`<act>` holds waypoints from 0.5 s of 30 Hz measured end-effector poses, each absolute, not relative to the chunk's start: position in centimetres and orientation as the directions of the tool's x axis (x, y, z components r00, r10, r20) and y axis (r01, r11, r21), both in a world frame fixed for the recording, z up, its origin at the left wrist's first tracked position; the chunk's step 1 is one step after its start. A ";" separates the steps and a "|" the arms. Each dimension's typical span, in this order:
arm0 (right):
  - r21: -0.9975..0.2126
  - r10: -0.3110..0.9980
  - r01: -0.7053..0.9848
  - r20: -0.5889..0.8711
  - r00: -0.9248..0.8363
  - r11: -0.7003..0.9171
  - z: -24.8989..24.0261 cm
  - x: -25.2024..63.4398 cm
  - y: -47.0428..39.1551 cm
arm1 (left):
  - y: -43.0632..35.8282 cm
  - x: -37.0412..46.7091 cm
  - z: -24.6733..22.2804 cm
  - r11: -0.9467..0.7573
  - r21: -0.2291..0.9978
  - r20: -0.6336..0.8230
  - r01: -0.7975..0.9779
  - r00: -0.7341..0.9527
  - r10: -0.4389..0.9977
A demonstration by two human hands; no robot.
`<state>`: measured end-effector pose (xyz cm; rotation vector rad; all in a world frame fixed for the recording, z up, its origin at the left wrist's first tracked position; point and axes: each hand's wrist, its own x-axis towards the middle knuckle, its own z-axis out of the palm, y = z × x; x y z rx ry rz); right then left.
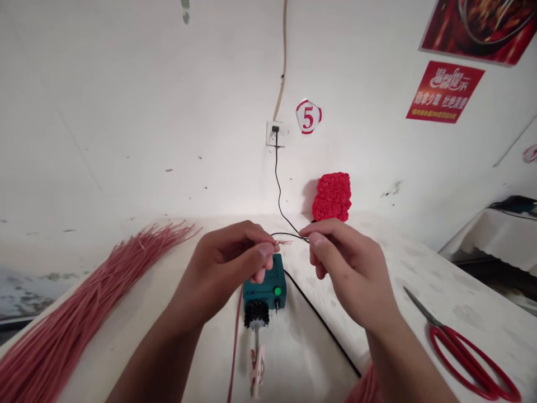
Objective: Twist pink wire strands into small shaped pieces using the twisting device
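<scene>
My left hand (235,257) is closed in a pinch on a pink strand (236,347), whose frayed tip points right from the fingertips and whose length hangs down. Across a small gap, my right hand (344,263) has its thumb and forefinger pressed together; what they hold, if anything, is too small to name. Below and between the hands sits a teal machine (264,288) with a green button and a black toothed part. A pink clip (257,372) is on the rod in front of it.
Long pink strands (96,296) lie at the left. Red-handled scissors (465,358) rest at the right. A red textured block (332,197) stands by the wall. A black cable (323,322) crosses the table (310,364). More pink strands (366,389) show at the bottom.
</scene>
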<state>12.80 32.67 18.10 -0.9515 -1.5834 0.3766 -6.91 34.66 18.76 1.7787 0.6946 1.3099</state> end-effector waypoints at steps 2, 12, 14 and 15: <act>-0.694 0.738 0.356 0.675 0.020 0.626 18.2 12.8 32.7 | 34.6 -7.0 19.0 -0.558 0.830 0.528 0.003 0.318 0.787; -0.676 0.709 0.315 0.705 0.013 0.666 17.7 12.0 32.0 | 33.6 -5.5 18.7 -0.594 0.770 0.525 0.233 0.298 0.797; -0.660 0.692 0.327 0.721 0.026 0.676 17.7 11.9 31.9 | 33.7 -5.5 18.7 -0.591 0.765 0.526 0.258 0.281 0.803; -0.651 0.682 0.336 0.730 0.032 0.681 17.7 11.9 31.9 | 33.7 -5.6 18.7 -0.589 0.764 0.527 0.264 0.271 0.806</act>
